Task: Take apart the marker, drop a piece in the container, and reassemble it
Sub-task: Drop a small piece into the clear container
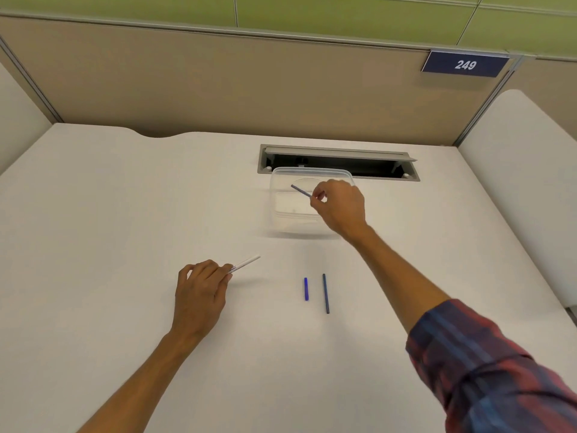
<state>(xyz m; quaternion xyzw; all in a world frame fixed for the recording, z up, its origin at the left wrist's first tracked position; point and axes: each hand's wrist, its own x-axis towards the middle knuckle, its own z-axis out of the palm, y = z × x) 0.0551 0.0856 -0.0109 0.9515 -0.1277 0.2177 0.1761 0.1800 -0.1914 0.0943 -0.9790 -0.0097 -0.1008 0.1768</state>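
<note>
My right hand (340,206) pinches a thin dark-blue rod (300,190), a marker piece, over the clear plastic container (282,214) at the desk's far middle. Nearer on the left, my left hand (199,289) grips the white marker barrel (248,263) just above the desk; the barrel points up and to the right. On the desk between my arms lie a short bright-blue cap (306,289) and a longer dark-blue rod (325,293), side by side and apart.
A white desk (125,214) fills the view, with an open grey cable slot (338,162) just behind the container. Beige partition walls stand behind and at both sides; a blue sign reading 249 (465,64) hangs at the upper right.
</note>
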